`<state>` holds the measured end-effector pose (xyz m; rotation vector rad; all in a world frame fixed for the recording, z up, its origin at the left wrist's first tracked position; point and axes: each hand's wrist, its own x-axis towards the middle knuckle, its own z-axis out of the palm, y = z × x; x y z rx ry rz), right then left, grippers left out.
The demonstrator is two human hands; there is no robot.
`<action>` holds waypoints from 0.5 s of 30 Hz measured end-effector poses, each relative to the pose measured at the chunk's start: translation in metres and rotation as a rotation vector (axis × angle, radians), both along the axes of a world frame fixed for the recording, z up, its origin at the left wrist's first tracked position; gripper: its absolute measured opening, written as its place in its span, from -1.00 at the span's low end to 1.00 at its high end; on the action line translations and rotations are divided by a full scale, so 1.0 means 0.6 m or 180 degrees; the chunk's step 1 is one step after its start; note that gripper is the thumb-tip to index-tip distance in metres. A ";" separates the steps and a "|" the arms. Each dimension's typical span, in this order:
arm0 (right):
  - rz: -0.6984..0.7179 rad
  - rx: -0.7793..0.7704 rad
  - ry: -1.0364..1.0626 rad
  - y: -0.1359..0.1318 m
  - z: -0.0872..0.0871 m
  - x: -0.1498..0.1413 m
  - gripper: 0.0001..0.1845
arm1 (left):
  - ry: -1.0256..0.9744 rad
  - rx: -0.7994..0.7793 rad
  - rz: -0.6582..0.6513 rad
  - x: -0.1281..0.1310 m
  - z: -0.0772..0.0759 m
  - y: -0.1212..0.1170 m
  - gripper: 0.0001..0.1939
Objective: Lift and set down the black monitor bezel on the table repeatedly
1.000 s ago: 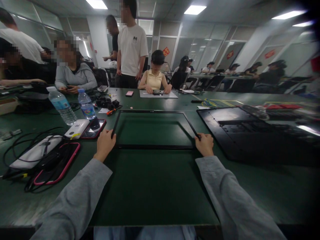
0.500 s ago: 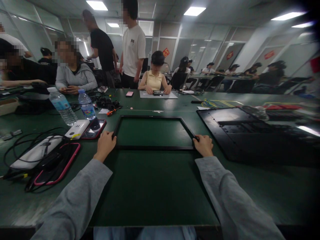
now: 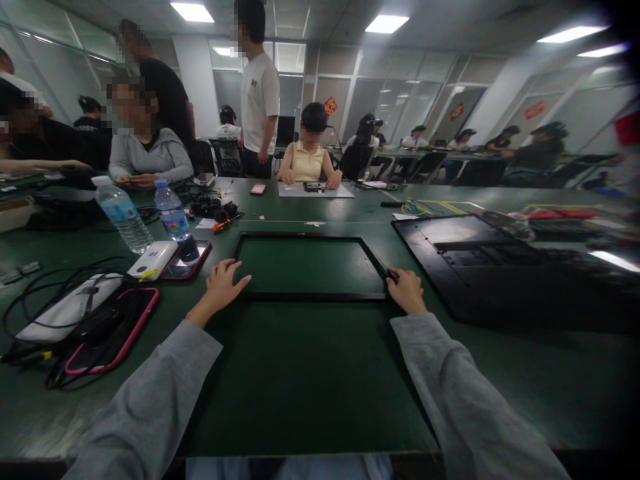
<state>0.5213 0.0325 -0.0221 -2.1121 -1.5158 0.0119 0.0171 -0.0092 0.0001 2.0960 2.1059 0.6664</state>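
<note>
A thin black rectangular frame (image 3: 310, 297), like a screen bezel, lies on the green tabletop in front of me. The green surface shows through its middle. My left hand (image 3: 220, 288) is at the frame's near left corner with its fingers spread; whether a fingertip touches the bar is hard to make out. On the other side my right hand (image 3: 407, 291) has thumb and fingers closed around the right bar, close to the near right corner. A large black panel (image 3: 480, 267), like a casing back, lies to the right of that hand.
To the left are two water bottles (image 3: 123, 213), a white device (image 3: 154, 259), a phone (image 3: 187, 260) and a pink-edged phone (image 3: 113, 333) among black cables. An orange-handled tool (image 3: 223, 225) lies beyond the frame. Across the table a person (image 3: 310, 160) handles a small device; others sit or stand around.
My left hand has let go of the frame's left bar and spread its fingers, shifting slightly right. The right hand keeps its hold. In the background, a standing person in black has moved left.
</note>
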 end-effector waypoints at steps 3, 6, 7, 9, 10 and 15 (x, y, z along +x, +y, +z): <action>0.0082 0.0103 0.0075 0.007 0.002 0.011 -0.54 | -0.0090 -0.0114 -0.0323 0.011 0.012 -0.010 -0.31; 0.0217 0.0255 0.0185 0.010 0.005 0.018 -0.54 | -0.0134 -0.0241 -0.0619 0.018 0.023 -0.020 -0.22; 0.0260 0.0317 0.0216 0.009 0.006 0.019 -0.54 | -0.0119 -0.0273 -0.0734 0.020 0.025 -0.023 -0.20; 0.0311 0.0460 0.0289 0.006 0.009 0.020 -0.53 | -0.0041 -0.0294 -0.0908 0.025 0.029 -0.027 -0.17; 0.0306 0.0526 0.0342 0.004 0.011 0.020 -0.54 | 0.0002 -0.0293 -0.0952 0.027 0.030 -0.029 -0.16; 0.0136 0.0738 0.0708 -0.007 0.025 0.025 -0.59 | -0.0012 -0.0369 -0.1047 0.035 0.032 -0.030 -0.37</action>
